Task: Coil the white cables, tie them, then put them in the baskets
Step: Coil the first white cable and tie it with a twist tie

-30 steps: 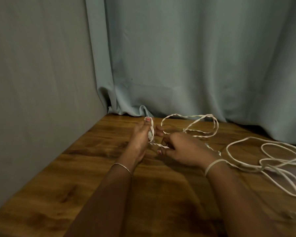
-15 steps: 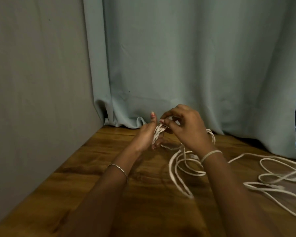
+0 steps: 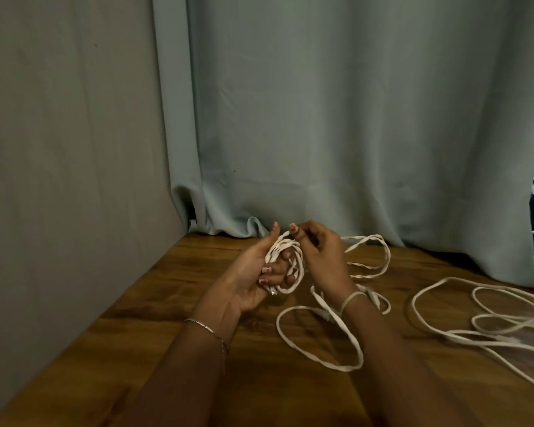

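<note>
Spanning the lower view, the brown wooden bench carries loose loops of the flat white cable. The left hand, palm upturned above the bench, curls its fingers round the wound turns; the right hand pinches the topmost turn.

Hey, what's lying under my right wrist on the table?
Loose loops of white cable lie on the wooden table there; the forearm hides where they continue.

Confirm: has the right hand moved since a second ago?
Yes. The right hand, pinching the white cable, rose: its fingertips now reach the curtain hem; earlier it sat lower over the wooden table.
</note>
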`<act>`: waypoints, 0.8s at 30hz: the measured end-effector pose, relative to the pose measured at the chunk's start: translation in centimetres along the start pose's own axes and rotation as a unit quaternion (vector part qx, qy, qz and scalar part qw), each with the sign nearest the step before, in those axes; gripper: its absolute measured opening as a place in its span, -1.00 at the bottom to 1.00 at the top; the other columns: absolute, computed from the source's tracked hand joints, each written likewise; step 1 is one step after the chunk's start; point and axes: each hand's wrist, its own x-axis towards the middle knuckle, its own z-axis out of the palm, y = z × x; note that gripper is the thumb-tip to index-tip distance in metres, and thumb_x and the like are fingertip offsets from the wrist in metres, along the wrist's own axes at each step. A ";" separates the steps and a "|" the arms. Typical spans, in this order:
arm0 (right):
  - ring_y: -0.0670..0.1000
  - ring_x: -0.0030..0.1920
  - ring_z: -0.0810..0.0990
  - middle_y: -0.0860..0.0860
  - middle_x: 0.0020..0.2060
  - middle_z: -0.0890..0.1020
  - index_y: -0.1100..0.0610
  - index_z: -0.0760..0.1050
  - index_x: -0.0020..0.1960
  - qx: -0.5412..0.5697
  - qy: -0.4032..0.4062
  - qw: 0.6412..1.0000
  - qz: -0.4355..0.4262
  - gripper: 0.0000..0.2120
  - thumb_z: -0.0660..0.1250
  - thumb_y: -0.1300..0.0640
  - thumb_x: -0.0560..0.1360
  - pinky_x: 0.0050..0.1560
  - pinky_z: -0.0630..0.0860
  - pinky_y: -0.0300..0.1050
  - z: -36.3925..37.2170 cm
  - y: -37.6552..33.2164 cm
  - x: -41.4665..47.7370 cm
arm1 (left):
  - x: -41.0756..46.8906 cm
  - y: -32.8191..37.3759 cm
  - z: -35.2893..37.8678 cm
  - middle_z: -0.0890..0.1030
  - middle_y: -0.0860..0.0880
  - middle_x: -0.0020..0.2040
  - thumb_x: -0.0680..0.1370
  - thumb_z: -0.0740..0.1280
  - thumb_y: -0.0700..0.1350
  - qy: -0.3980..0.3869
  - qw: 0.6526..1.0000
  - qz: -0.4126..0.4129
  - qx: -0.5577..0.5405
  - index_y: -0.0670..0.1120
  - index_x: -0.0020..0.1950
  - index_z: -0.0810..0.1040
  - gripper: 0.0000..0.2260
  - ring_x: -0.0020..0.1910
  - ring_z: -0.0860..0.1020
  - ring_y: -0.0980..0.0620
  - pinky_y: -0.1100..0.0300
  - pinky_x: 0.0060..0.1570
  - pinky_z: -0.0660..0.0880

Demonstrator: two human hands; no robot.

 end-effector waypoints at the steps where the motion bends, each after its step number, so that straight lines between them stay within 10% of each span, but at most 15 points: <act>1: -0.04 -0.27 0.60 -0.04 -0.34 0.64 0.04 0.56 -0.24 0.016 0.000 1.000 0.016 -0.79 0.31 0.07 0.57 -0.18 0.52 -0.04 0.1 0.1 -0.1 | 0.1 0.0 0.1 0.24 0.05 -0.64 0.58 0.09 0.23 0.003 1.000 0.011 -0.014 -0.14 -0.30 0.42 -0.51 -0.73 0.17 0.17 0.29 -0.36 0.42; 10: -0.18 -0.52 0.43 -0.09 -0.49 0.53 0.09 0.55 -0.13 0.038 -0.190 0.975 0.110 -0.71 0.20 0.43 0.55 -0.50 0.33 -0.35 0.3 0.1 -0.8 | 0.7 0.8 0.9 0.28 0.01 -0.58 0.66 -0.02 0.15 0.060 0.973 0.142 -0.171 -0.18 -0.20 0.41 -0.52 -0.66 0.24 0.14 0.30 -0.44 0.47; 14: -0.18 -0.50 0.49 -0.11 -0.51 0.56 0.09 0.47 -0.15 0.020 -0.327 0.937 0.121 -0.80 0.32 0.37 0.52 -0.43 0.41 -0.32 -0.3 -2.0 -1.0 | 0.8 0.8 1.5 0.35 0.00 -0.52 0.66 0.02 0.13 0.125 0.962 0.204 -0.129 -0.14 -0.16 0.46 -0.57 -0.55 0.44 0.08 0.13 -0.19 0.47; 21: -0.18 -0.51 0.50 -0.13 -0.54 0.56 0.00 0.51 -0.21 -0.261 -0.486 0.828 0.098 -0.80 0.31 0.21 0.55 -0.35 0.46 -0.25 -2.3 -6.6 -2.0 | 1.6 0.6 0.1 0.36 0.00 -0.46 0.67 0.04 0.07 0.222 0.935 0.277 -0.011 -0.18 -0.03 0.39 -0.66 -0.51 0.38 0.11 0.26 -0.39 0.41; 24: -0.27 -0.48 0.49 -0.23 -0.52 0.55 0.03 0.53 -0.26 -0.229 -0.438 0.869 0.023 -0.76 0.28 0.20 0.57 -0.37 0.35 -0.41 -2.2 -8.3 -2.0 | 1.3 0.1 -0.5 0.35 -0.03 -0.43 0.69 0.03 0.02 0.249 0.924 0.281 0.072 -0.15 -0.06 0.38 -0.71 -0.47 0.35 0.09 0.27 -0.47 0.33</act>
